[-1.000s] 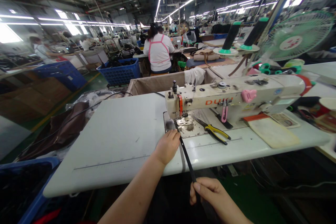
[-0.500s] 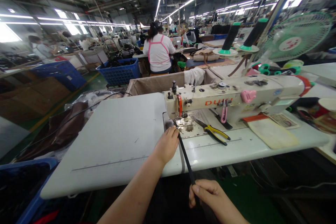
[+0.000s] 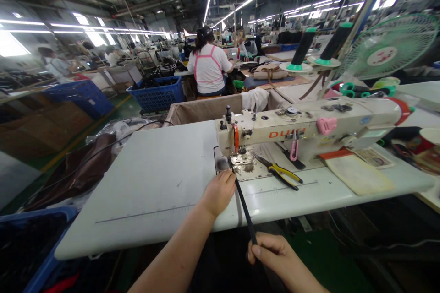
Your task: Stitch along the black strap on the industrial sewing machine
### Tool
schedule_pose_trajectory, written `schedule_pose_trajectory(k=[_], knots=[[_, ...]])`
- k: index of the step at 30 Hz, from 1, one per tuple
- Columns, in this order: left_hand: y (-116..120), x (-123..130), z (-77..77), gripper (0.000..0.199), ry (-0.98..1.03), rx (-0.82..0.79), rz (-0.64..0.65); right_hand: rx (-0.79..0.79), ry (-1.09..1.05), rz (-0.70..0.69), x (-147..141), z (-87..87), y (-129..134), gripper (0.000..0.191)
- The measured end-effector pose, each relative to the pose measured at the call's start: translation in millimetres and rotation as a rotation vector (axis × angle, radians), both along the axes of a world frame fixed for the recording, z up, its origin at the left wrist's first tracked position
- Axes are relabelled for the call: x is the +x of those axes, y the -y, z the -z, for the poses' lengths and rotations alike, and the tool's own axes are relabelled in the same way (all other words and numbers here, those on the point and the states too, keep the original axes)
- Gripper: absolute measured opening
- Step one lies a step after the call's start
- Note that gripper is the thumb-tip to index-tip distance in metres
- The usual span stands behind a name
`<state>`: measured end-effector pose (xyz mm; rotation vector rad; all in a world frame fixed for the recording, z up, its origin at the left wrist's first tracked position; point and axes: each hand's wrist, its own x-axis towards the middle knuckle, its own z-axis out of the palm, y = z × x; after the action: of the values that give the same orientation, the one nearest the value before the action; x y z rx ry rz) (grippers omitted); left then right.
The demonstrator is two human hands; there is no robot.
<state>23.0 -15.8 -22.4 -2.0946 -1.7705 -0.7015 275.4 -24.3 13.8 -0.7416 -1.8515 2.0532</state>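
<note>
A narrow black strap [image 3: 245,206] runs from the needle area of the sewing machine [image 3: 271,128] down over the table's front edge. My left hand [image 3: 219,192] is closed on the strap's far end, just in front of the metal needle plate [image 3: 240,161]; its fingertips partly hide that end. Below the table edge, my right hand [image 3: 271,254] pinches the strap between thumb and fingers. The strap is stretched fairly straight between both hands. To the right of the needle plate lie yellow-and-black pliers [image 3: 280,174], their jaws pointing toward the machine head.
Pink-handled snips [image 3: 294,149] hang on the machine's front. A pale cloth pad [image 3: 357,174] rests at the right of the white table [image 3: 161,160]. Two black thread cones [image 3: 302,50] and a fan [image 3: 381,55] stand behind. A co-worker [image 3: 209,68] sits ahead.
My left hand has slid slightly toward me, showing a little more of the plate area. My right hand keeps its pinch on the strap, almost in the same place.
</note>
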Motion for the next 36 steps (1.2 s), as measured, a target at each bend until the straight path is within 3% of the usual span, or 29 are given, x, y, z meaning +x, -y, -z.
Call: schedule_pose_trajectory(k=[5,9,12,17,26,36], knots=[[1.0,0.1,-1.3,0.022,-0.009,-0.017,0.017,0.071,0.002,0.06,-2.4,0.7,-4.3,0.054],[0.9,0.0,-0.4,0.021,-0.028,0.008,0.011,-0.042,0.009,0.117,-5.1,-1.1,-3.3,0.05],[0.7,0.0,-0.6,0.021,-0.035,-0.01,0.004,-0.162,0.011,0.102,-5.9,-3.5,-0.5,0.057],[0.4,1.2,-2.2,0.02,-0.04,-0.025,0.002,-0.119,0.025,0.092,-3.8,-1.9,1.2,0.059],[1.4,0.0,-3.7,0.023,-0.006,-0.046,0.004,-0.166,0.025,0.044,2.5,16.1,3.7,0.058],[1.0,0.2,-1.2,0.023,0.005,-0.046,-0.009,-0.143,0.006,0.023,4.2,15.0,3.4,0.057]])
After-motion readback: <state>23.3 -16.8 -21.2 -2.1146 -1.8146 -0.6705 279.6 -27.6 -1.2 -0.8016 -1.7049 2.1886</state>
